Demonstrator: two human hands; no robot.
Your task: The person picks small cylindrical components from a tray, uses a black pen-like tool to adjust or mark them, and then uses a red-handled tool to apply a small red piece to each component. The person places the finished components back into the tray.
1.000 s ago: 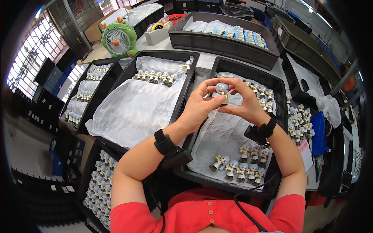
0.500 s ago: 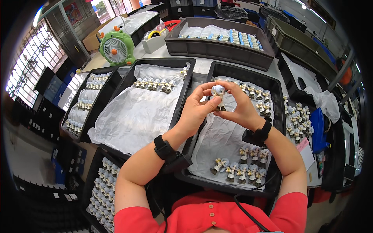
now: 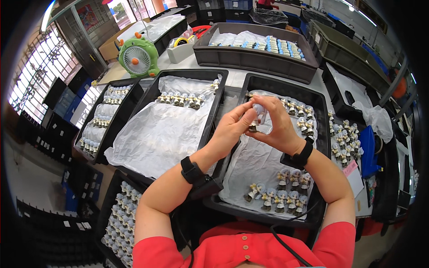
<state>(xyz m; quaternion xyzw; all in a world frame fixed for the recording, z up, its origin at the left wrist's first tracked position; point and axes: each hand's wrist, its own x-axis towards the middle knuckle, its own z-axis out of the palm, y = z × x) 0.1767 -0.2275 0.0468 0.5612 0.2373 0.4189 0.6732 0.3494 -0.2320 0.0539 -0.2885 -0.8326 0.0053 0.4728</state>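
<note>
A small figurine (image 3: 255, 119) with pale blue-grey hair, a white outfit and dark feet is held upright between both hands, above the right-hand black tray (image 3: 325, 134). My left hand (image 3: 232, 127) pinches it from the left with thumb and fingers. My right hand (image 3: 279, 125) curves round its other side, fingertips at the head. The hands cover part of the figurine. Below them, white paper (image 3: 243, 172) lines the tray. Similar figurines (image 3: 280, 198) stand at its near end, one leaning, and more (image 3: 306, 125) line its right side.
A second paper-lined black tray (image 3: 154, 134) on the left holds a row of figurines. Beyond stand a green fan (image 3: 139, 56) and a large grey-brown bin (image 3: 254, 60) of figurines. Loose figurines (image 3: 345, 140) lie at right, beside a blue container (image 3: 368, 149). Another figurine tray (image 3: 118, 219) sits lower left.
The figurine has been turned in my hands; its front faced me before and now shows from the side. My right fingers cover more of it. The whole view has shifted slightly.
</note>
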